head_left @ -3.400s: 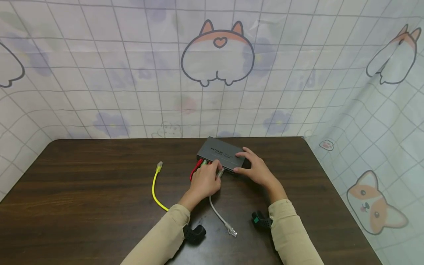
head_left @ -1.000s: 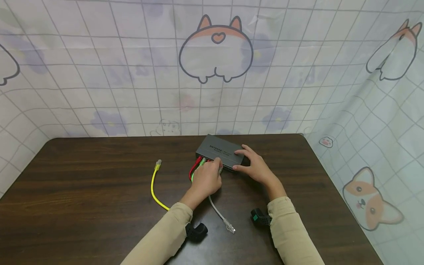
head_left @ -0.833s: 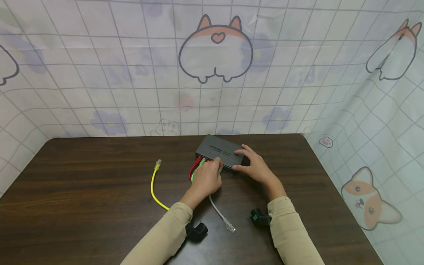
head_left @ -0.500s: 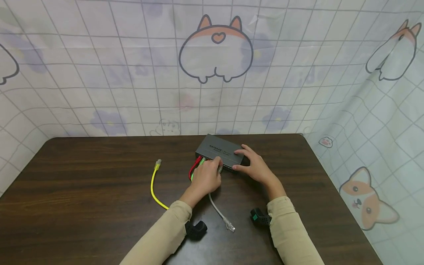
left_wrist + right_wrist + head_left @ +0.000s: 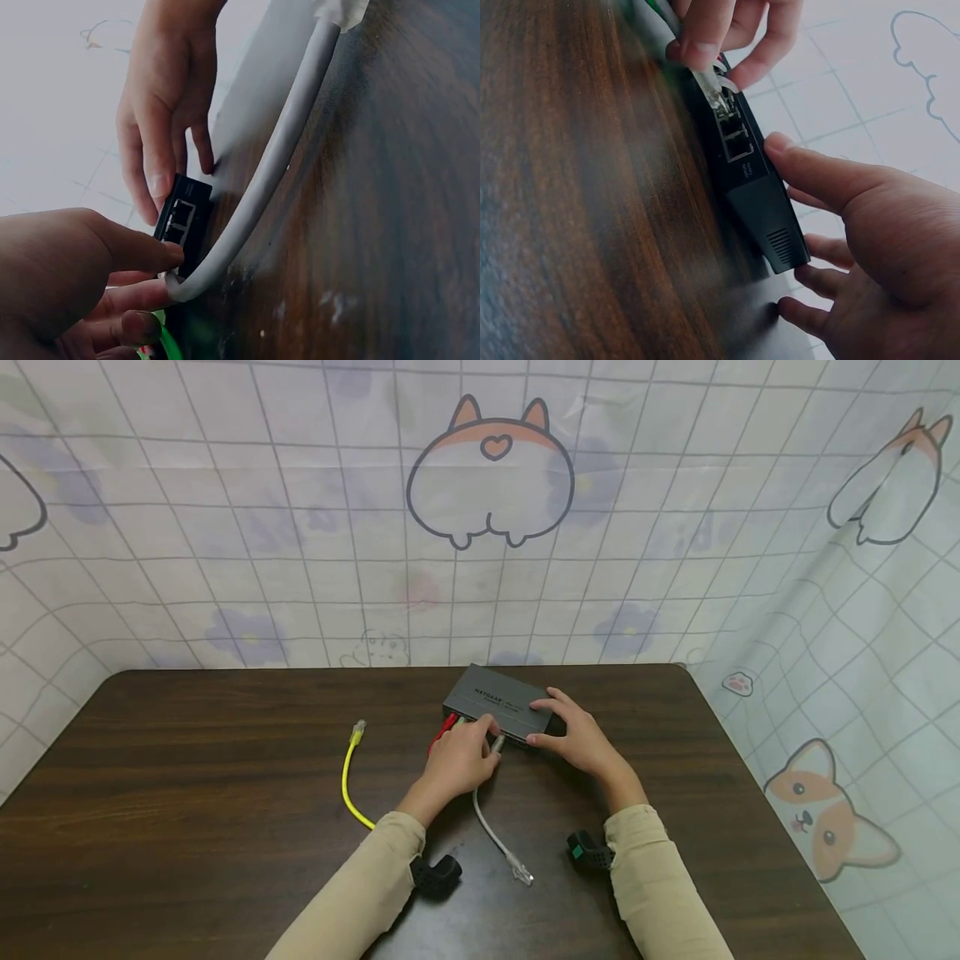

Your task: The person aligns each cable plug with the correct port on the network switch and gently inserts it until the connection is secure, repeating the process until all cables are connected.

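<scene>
Box [image 5: 491,697] and surface [image 5: 187,777] numbered one each, the former grey, lettered NETGEAR, and lying near the back edge of the latter. One white cable [image 5: 270,169], one yellow cable [image 5: 346,781], one green cable [image 5: 169,343] and at least one red cable [image 5: 447,723] could be counted, the fingers hiding part of the row. Two dark ports [image 5: 738,144] showed beside the white cable's plug [image 5: 721,101]. Two black devices [image 5: 437,877] jutted from the sleeves [image 5: 352,881].

The grip of the left hand [image 5: 457,758] pinched the white cable at this plug, against the box's front; whether it was fully seated could not be told. The grip of the right hand [image 5: 588,745] held the box's near corner, thumb at the front edge, index finger on top.

Compared with half a second earlier, the left hand had shifted slightly leftward, baring more of the plug and covering more of the green cable. Box and right hand had stayed put.
</scene>
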{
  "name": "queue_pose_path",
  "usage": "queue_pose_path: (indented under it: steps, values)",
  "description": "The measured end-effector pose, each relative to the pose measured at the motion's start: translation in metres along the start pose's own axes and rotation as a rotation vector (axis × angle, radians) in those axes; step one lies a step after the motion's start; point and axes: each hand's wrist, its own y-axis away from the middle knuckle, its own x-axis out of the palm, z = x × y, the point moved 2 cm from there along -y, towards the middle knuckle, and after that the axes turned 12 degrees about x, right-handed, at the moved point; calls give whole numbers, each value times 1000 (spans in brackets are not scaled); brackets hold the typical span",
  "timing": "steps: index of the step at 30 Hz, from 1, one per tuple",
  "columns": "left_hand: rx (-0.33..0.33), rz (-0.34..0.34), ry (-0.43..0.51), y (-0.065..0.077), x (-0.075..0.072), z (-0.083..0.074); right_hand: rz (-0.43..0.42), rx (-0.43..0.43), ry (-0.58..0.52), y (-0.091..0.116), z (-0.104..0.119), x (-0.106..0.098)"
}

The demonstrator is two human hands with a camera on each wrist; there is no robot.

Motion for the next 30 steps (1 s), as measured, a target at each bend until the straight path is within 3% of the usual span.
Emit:
queue_pose_path:
  steps: [20,30]
  values:
    - [-43,16,-18,10,-5,4,-45,-12,22,-3,-1,5]
    - [-28,-45,-20,11,-4,4,-44,-6,36,-3,2,6]
